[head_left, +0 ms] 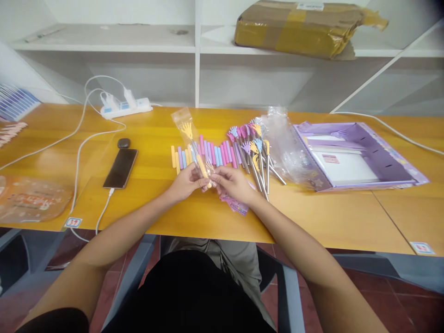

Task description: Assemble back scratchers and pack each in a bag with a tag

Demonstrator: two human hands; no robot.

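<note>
A yellow hand-shaped back scratcher (188, 131) lies inside a clear plastic bag (181, 116), its head pointing away from me. My left hand (189, 181) pinches the lower end of the bag beside the yellow handle. From the other side, my right hand (231, 183) has its fingers closed on the bag's lower right edge. Rows of coloured handle tubes (218, 155) rest just beyond my hands. To their right is a pile of back scratchers (258, 152) with metal rods. Printed cards (239, 206) stick out from under my right hand.
Clear bags (286, 152) lie beside a purple open box (378, 178) at right. A phone (120, 169), black earbud case (124, 143), power strip (135, 108) and white cables occupy the left side. A taped carton (294, 27) sits on the shelf (121, 46).
</note>
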